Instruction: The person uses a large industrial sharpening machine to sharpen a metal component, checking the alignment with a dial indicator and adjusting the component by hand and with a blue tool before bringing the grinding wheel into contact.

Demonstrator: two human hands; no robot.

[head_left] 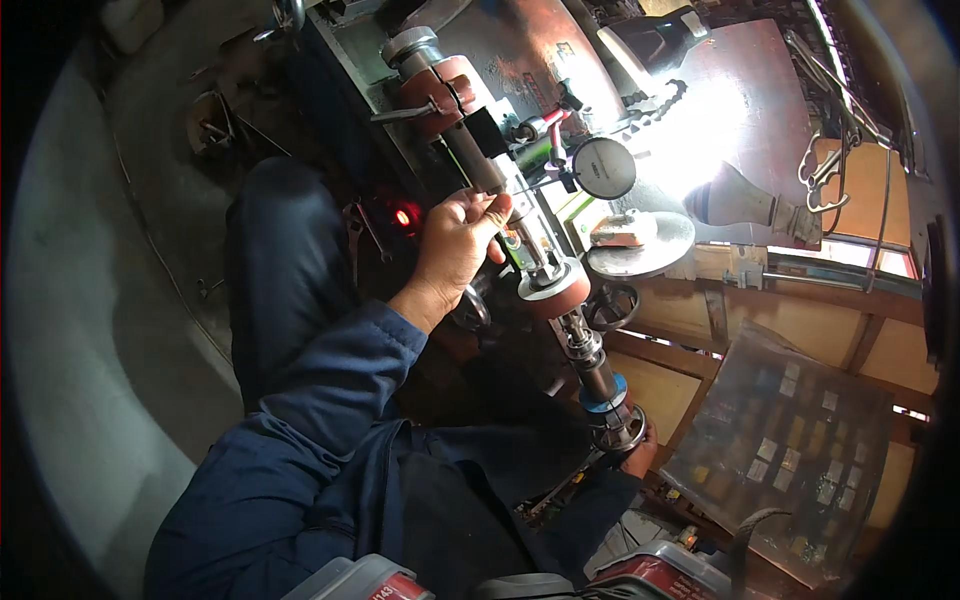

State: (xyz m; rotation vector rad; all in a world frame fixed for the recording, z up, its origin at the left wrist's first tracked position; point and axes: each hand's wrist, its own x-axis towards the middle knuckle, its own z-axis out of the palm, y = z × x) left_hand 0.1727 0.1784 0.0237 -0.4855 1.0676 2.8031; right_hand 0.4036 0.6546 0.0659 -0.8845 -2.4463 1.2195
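My left hand (455, 245) is closed in a pinch, thumb against forefinger, right at the lower end of a dark metal cylinder (475, 160). Whatever lies between those fingertips is hidden. A round dial gauge (604, 167) on a jointed holder with a red part (545, 124) sits just right of the pinch, and its thin stem points toward the fingertips. Lower down, my right hand (641, 452) grips the rim of a metal handwheel (625, 432) at the end of the machine's shaft. A blue ring (604, 392) circles the shaft beside that wheel.
A reddish clamp (436, 98) surrounds the cylinder's upper part. A large bulb lamp (735, 198) shines at the right, near a round metal plate (643, 245). A smaller handwheel (612, 306) stands beside the shaft. A plastic-covered board (780, 450) leans at lower right.
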